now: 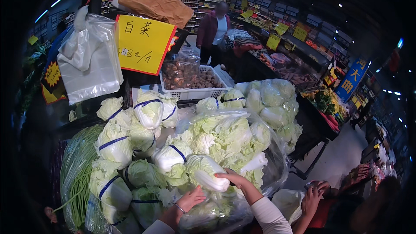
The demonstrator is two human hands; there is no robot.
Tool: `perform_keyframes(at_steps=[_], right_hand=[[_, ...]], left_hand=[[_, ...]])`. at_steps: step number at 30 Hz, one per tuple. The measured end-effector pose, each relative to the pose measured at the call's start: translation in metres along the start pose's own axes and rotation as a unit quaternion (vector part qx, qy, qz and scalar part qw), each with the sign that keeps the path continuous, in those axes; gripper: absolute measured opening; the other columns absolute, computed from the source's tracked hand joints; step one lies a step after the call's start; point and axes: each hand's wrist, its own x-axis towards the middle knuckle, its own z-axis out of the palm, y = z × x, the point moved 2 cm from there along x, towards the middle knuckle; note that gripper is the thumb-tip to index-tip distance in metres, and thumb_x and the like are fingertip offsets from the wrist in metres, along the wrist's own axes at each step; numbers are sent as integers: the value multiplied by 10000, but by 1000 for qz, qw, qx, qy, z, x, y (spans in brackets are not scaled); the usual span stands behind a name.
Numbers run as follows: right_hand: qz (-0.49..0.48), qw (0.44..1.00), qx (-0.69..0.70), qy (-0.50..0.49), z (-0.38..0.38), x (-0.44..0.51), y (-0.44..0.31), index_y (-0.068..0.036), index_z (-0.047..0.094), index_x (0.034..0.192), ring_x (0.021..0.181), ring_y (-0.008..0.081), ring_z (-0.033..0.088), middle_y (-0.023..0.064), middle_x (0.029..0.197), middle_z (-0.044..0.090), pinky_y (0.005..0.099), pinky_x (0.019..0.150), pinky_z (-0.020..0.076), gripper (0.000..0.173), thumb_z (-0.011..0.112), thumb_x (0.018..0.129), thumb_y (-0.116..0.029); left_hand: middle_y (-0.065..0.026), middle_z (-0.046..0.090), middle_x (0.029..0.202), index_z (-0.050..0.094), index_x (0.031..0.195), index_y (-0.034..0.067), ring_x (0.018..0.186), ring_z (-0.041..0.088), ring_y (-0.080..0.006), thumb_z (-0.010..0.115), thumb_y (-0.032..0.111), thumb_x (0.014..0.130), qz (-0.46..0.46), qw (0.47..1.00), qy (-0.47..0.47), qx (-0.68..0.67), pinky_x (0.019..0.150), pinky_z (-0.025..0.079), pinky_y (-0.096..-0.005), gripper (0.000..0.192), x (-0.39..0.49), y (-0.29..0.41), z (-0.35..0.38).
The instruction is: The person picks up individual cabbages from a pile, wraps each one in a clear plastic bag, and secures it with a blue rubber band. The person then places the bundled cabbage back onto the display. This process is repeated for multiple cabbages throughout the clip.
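My right hand (234, 178) grips the base end of a napa cabbage (208, 171), which bears no blue band that I can see. Something dark shows under the fingers; I cannot tell what it is. Just left of and below that cabbage is my left hand (192, 198), holding nothing, with a bracelet (179, 208) at its wrist. Loose cabbage leaves and heads lie behind the right hand in an opened clear plastic bag (279, 165). To the left are piled several cabbages with blue bands, among them one banded cabbage (174, 157) close by.
Another person's hands (312, 198) are at the lower right beside a pale cabbage (288, 203). Long green beans (79, 165) lie at the left. A white basket (195, 94) of brown produce stands behind. Plastic bags (92, 68) hang near a yellow price sign (143, 45). A person (213, 32) stands farther back.
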Motion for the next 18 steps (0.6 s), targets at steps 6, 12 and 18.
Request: perform_keyframes(at_steps=[6,12,18], right_hand=[[-75,985,89,124,25,-70,4,67,364,1299,1055,227,542,172,1189,537,303,891,425,852,755,700,-397],[-188,942,-59,270,63,-110,3,73,377,1243,1070,291,541,238,1157,535,333,897,433,932,814,596,-437],[-171,914,-153,335,76,-111,9,72,374,1245,1058,354,551,275,1128,543,372,899,437,969,806,569,-472]], left_hand=[[-156,373,1376,281,1363,30,1271,377,-269,378,559,908,20,991,-74,-110,1059,302,-433,705,-13,13,42],[-102,336,1427,221,1420,73,1307,330,-258,346,559,913,151,952,-159,-215,1079,271,-439,713,-24,24,71],[-108,345,1422,238,1415,60,1300,339,-273,323,620,885,157,958,-121,-209,1080,276,-421,775,-33,30,83]])
